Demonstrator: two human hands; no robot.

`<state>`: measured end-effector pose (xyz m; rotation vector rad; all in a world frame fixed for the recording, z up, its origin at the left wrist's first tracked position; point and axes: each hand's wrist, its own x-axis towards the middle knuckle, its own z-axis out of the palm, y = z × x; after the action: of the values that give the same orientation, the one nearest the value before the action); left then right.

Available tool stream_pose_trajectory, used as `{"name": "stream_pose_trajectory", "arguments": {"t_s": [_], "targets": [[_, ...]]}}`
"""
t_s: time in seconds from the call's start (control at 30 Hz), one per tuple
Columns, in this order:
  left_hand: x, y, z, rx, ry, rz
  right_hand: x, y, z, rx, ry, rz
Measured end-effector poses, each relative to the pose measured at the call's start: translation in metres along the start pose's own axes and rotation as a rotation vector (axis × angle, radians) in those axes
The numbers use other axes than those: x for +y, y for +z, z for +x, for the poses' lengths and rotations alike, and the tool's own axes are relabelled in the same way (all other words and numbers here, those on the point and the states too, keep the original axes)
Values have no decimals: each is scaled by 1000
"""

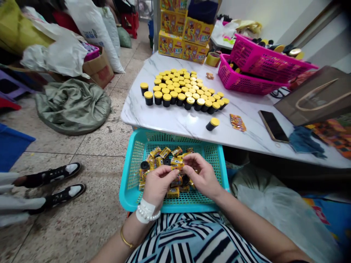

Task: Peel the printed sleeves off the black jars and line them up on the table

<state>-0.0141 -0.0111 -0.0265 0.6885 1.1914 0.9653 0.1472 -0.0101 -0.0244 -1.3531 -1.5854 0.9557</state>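
Note:
Over the turquoise basket [126, 182] on my lap, my left hand [159, 182] and my right hand [201, 177] meet, fingertips pinched. Between them they hold a small yellow printed wrapper [177, 167], partly hidden by the fingers. Below lie several small yellow-labelled canisters [173, 192] and a black canister [144, 165] with its open end up. Just beyond the basket, a single black canister with a yellow lid [213, 124] stands on the table. A flat stack of printed wrappers [238, 122] lies to its right.
A large group of yellow-lidded canisters [178, 87] stands on the marble-patterned table [175, 124]. Behind them are stacked yellow boxes [182, 40]. Pink baskets [255, 78], a phone [273, 126], a blue cloth [307, 140] and a paper bag [315, 98] are at right. Another person's shoes [65, 182] show at left.

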Motion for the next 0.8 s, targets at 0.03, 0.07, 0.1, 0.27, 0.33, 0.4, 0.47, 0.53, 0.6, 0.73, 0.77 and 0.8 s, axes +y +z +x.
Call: {"name": "stream_pose_trajectory", "arguments": {"t_s": [0.03, 0.07, 0.1, 0.27, 0.33, 0.4, 0.47, 0.53, 0.6, 0.73, 0.77, 0.8], "targets": [[-1, -1, 0, 9, 16, 32, 0, 0, 1, -21, 12, 6], [-1, -2, 0, 11, 21, 45, 0, 1, 2, -37, 12, -17], [-1, -2, 0, 5, 10, 36, 0, 2, 3, -50, 7, -53], [3, -5, 2, -33, -112, -128, -5, 2, 5, -53, 8, -58], [4, -5, 2, -14, -92, -124, -8, 0, 7, -56, 70, 91], [4, -5, 2, 4, -51, -94, -10, -3, 9, -97, 123, 233], [3, -4, 1, 15, -29, -90, -12, -6, 11, -170, 145, 248], [3, -5, 0, 4, -51, -124, -11, -6, 13, -191, 157, 188], [3, -5, -1, -41, -108, -157, -10, -5, 13, -147, 167, 164], [5, -3, -1, -166, -154, -153, -10, -4, 12, -61, 73, 23], [6, -3, 0, -189, -151, -154, -12, -7, 14, -55, 16, -51], [6, -2, 1, -204, -155, -161, -15, -13, 16, -38, -58, -130]]}}
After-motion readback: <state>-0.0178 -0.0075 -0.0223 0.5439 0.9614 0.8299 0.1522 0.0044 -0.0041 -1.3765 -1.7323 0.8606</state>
